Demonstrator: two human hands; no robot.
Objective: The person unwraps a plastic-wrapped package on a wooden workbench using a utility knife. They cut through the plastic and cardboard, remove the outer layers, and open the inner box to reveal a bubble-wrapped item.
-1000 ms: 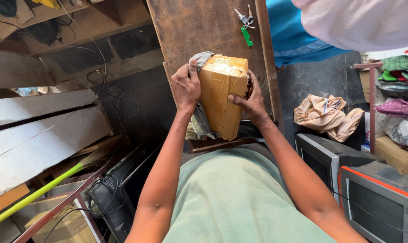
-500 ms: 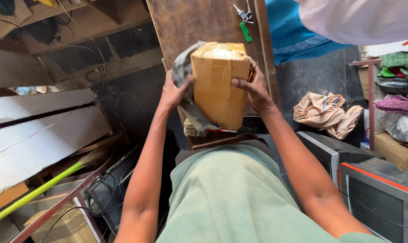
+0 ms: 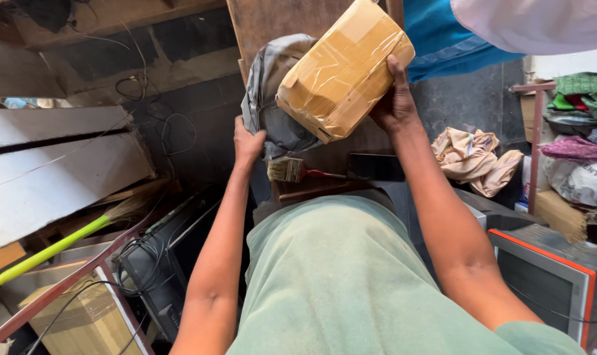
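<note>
Brown cardboard box wrapped in clear tape (image 3: 341, 72) is up in the air, tilted, one end pointing toward the camera, held above a small dark wooden worktop (image 3: 324, 187). Right hand (image 3: 394, 98) closed around the box's right side, thumb along the edge, carrying most of the weight. Left hand (image 3: 248, 141) closed on a crumpled grey cloth (image 3: 275, 98) that sits against the box's left face. Judgement: the cloth is being worked over the taped surface, so best to keep the right grip firm on the box's edges, press the cloth flat rather than bunched, and turn the box face by face; the tape looks slick, so a loose grip could let it slip. Directly below on the worktop: a flat paintbrush with red handle (image 3: 298, 171) and a black phone lying flat (image 3: 376, 167), just beside each other. Further out: beige bundled fabric (image 3: 476, 161) to the right, an old grey television with orange trim (image 3: 548, 283) lower right, a green-handled broom (image 3: 55, 246) leaning at left among white planks (image 3: 55, 171).
</note>
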